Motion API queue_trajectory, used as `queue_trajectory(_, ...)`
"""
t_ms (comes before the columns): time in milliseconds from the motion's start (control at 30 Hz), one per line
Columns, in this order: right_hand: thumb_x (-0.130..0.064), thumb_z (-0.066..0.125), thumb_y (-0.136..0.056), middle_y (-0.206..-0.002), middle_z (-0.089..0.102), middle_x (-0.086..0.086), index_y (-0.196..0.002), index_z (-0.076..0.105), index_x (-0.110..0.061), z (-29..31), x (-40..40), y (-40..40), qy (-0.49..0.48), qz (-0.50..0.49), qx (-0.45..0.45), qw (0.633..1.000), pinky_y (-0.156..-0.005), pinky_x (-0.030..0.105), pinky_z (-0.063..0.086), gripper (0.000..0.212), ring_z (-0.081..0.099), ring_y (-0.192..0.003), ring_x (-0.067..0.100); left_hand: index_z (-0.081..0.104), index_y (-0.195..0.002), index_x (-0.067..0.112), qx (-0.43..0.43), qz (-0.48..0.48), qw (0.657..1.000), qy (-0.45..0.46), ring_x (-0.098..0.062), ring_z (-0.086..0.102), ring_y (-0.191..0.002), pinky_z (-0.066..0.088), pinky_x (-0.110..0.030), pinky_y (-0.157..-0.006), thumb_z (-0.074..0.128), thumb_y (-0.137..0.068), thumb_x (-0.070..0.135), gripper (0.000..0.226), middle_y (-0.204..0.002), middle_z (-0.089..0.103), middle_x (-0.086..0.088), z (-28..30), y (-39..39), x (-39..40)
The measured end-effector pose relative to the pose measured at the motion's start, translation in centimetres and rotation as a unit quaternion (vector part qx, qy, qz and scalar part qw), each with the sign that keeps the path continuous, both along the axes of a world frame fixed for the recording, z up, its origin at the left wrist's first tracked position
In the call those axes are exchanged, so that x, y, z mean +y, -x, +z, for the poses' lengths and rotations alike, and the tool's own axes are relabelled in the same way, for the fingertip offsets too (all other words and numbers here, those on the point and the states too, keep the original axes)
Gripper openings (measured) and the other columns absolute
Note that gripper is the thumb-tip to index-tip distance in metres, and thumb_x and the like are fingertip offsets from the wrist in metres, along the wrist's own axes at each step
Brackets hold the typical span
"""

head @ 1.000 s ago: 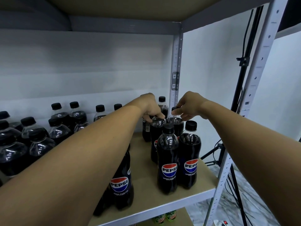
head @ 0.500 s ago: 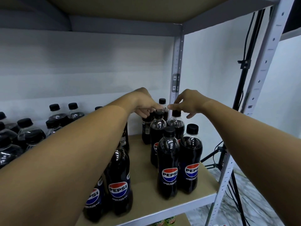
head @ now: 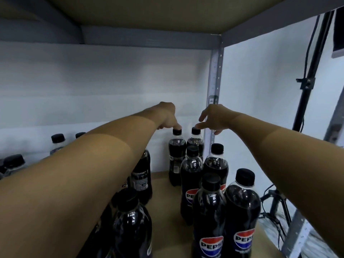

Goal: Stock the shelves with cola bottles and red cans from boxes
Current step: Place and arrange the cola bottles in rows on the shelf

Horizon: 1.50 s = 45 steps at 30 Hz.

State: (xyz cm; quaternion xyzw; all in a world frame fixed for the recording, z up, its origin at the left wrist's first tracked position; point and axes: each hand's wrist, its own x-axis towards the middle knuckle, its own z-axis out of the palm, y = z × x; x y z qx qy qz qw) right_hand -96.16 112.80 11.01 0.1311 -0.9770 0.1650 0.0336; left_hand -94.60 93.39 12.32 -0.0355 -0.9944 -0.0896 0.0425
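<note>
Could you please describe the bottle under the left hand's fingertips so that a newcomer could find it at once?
Start at the grey upright post at the shelf's back right corner. Two cola bottles stand side by side against the wall there. It is the left bottle of that pair, with the left hand on its black cap; unlike the front bottles, it shows no logo.

Your single head cam looks forward and slightly down, close into the shelf bay [head: 167,185], right rear post [head: 214,94] centred.
</note>
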Motion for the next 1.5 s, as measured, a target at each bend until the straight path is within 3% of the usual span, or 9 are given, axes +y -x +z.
queue_trajectory(233,-0.040,0.075,-0.089,-0.099,0.072,0.015,-0.111,0.072,-0.010,-2.2,0.3,2.4,0.044,0.031,-0.003,0.999,-0.062,0.040,0.065,0.037,0.076,-0.079,0.027,0.063,-0.087,0.005,-0.022,-0.012,1.000,0.018,-0.025,0.076,-0.076,0.062,-0.038,-0.081,0.078,-0.089,0.044,0.041,-0.081,0.073,-0.012,-0.8,1.5,0.5)
queue_trajectory(433,-0.035,0.080,-0.086,-0.081,0.075,0.015,-0.099,0.075,-0.007,-2.7,-0.3,2.7,0.055,0.049,0.000,0.997,-0.067,0.039,0.065,0.031,0.076,-0.065,0.024,0.075,-0.095,0.003,-0.023,-0.024,0.998,0.046,-0.022,0.077,-0.088,0.058,-0.031,-0.075,0.077,-0.089,0.035,0.033,-0.081,0.078,-0.006,-1.3,1.8,0.8)
queue_trajectory(667,-0.022,0.077,-0.090,-0.094,0.074,0.013,-0.115,0.075,-0.009,-2.2,0.5,2.1,0.068,0.113,-0.033,0.991,-0.069,0.034,0.065,0.028,0.073,-0.089,0.026,0.076,-0.111,0.009,-0.063,-0.078,0.995,-0.021,-0.017,0.076,-0.092,0.060,-0.034,-0.092,0.078,-0.091,0.028,0.027,-0.097,0.079,-0.006,-0.9,1.5,-1.2)
queue_trajectory(833,-0.046,0.078,-0.085,-0.086,0.076,0.012,-0.099,0.073,-0.005,-2.6,0.1,2.3,0.054,0.051,-0.010,0.997,-0.072,0.033,0.064,0.043,0.076,-0.065,0.021,0.074,-0.098,0.005,-0.028,-0.041,0.998,-0.028,-0.023,0.078,-0.089,0.061,-0.035,-0.088,0.083,-0.082,0.050,0.049,-0.091,0.079,-0.009,-1.7,1.9,-0.9)
queue_trajectory(933,-0.033,0.077,-0.089,-0.081,0.076,0.013,-0.094,0.074,0.000,-2.7,-0.1,2.2,0.067,0.064,-0.006,0.996,-0.071,0.032,0.064,0.033,0.076,-0.068,0.022,0.074,-0.097,0.003,-0.012,-0.041,0.998,-0.039,-0.022,0.076,-0.081,0.060,-0.030,-0.075,0.084,-0.084,0.038,0.039,-0.086,0.078,-0.008,-2.1,2.1,-0.4)
queue_trajectory(1100,-0.017,0.074,-0.092,-0.095,0.075,0.014,-0.111,0.075,0.000,-2.3,0.4,1.9,0.068,0.115,-0.016,0.991,-0.078,0.039,0.064,0.025,0.074,-0.090,0.028,0.077,-0.107,0.008,-0.087,-0.102,0.984,-0.120,-0.020,0.076,-0.098,0.060,-0.033,-0.094,0.084,-0.086,0.015,0.023,-0.106,0.078,-0.009,-1.3,1.2,-1.4)
queue_trajectory(1267,-0.052,0.072,-0.088,-0.080,0.077,0.009,-0.093,0.075,-0.005,-2.6,-0.3,1.9,0.004,0.056,0.011,0.998,-0.081,0.032,0.061,0.047,0.075,-0.068,0.014,0.077,-0.103,0.009,-0.079,-0.062,0.991,-0.085,-0.013,0.078,-0.081,0.060,-0.034,-0.093,0.085,-0.078,0.053,0.051,-0.098,0.079,0.000,-1.7,1.1,-1.3)
queue_trajectory(1367,-0.044,0.074,-0.089,-0.072,0.077,0.006,-0.086,0.076,-0.008,-2.6,-0.5,1.9,-0.018,0.057,0.036,0.998,-0.084,0.031,0.059,0.036,0.075,-0.066,0.013,0.076,-0.107,0.000,-0.056,-0.063,0.994,-0.073,-0.014,0.075,-0.076,0.060,-0.029,-0.088,0.082,-0.086,0.039,0.045,-0.093,0.080,-0.008,-1.7,1.0,-0.7)
queue_trajectory(1500,-0.024,0.077,-0.090,-0.089,0.078,0.009,-0.100,0.078,-0.007,-2.4,-0.3,1.8,0.014,0.098,0.019,0.995,-0.082,0.034,0.063,0.020,0.076,-0.072,0.016,0.078,-0.110,0.007,-0.079,-0.084,0.989,-0.095,-0.021,0.075,-0.100,0.060,-0.037,-0.096,0.084,-0.087,0.019,0.027,-0.105,0.078,-0.010,-1.7,1.0,-1.2)
